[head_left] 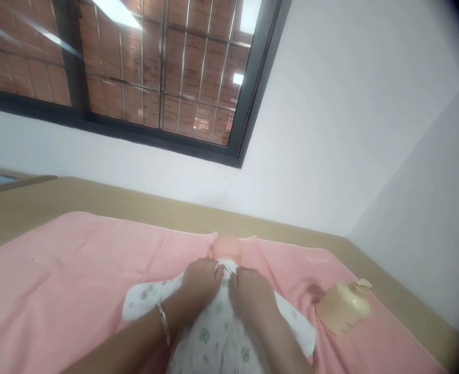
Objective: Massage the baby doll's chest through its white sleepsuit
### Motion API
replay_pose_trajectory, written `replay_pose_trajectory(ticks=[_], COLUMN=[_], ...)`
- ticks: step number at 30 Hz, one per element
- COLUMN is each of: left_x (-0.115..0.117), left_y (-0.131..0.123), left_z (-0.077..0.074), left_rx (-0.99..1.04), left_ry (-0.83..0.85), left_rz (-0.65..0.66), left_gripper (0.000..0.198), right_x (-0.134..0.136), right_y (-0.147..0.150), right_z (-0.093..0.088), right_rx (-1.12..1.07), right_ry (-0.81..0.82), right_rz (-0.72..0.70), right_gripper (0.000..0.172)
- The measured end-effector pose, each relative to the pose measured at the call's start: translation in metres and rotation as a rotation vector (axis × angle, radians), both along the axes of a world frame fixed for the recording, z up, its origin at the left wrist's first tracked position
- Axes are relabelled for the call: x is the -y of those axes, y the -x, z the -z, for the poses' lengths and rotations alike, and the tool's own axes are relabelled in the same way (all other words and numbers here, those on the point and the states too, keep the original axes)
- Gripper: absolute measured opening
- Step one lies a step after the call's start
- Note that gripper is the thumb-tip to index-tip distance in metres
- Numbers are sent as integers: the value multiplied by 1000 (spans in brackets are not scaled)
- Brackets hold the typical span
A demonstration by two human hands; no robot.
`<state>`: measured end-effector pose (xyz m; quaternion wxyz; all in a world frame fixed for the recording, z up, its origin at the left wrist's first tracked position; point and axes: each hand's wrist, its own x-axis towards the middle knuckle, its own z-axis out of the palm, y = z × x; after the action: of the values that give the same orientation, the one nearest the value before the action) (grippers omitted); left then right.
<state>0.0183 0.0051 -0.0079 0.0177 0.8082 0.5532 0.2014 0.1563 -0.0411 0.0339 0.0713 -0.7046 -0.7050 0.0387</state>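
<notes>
Here, both hands meet at the collar of the shirt (217,335), which lies spread over a doll (226,246) near the middle of the blanket (77,270). The left hand (201,281) has its grip clamped on the cloth at the left of the neckline, with the thumb turned inward. The right hand (253,292) is clamped on the cloth just across from it, knuckles up; the tips of its fingers are partly hidden, and the two hands are close together but apart. Between them a bit of white collar is bunched up, right below the doll's round, pinkish head. The shirt is white with small green prints; its left sleeve (134,305) reaches out past the left forearm, its right sleeve (304,332) past the right one, and the lower part runs down between the arms out of view. A bracelet (164,323) circles the left wrist. To the right of the shirt, well apart from the right hand, a pale yellow bottle (342,307) sits tilted on the pink blanket, its spout toward the upper right. The blanket covers much of a tan surface (167,205), which borders a white wall (307,114). Above, a dark-framed window (159,139) shows metal bars and bricks.
</notes>
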Motion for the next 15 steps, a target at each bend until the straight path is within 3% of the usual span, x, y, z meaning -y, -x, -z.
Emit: replay_pose_trajectory(ticks=[3, 7, 10, 15], left_x=[1, 9, 8, -1], left_y=[-1, -6, -5, 2], left_z=[-1, -4, -4, 0], left_rx=[-70, -152, -77, 136], left_ry=[-48, -121, -96, 71], left_rz=[62, 143, 64, 21], left_gripper=[39, 35, 38, 44], right_x=[2, -16, -20, -9], right_y=[4, -11, -17, -4], right_z=[0, 10, 12, 9], right_rx=[22, -108, -195, -70], right_ry=[-32, 81, 131, -20], right_rz=[-5, 43, 41, 71], right_gripper=[38, 50, 55, 48])
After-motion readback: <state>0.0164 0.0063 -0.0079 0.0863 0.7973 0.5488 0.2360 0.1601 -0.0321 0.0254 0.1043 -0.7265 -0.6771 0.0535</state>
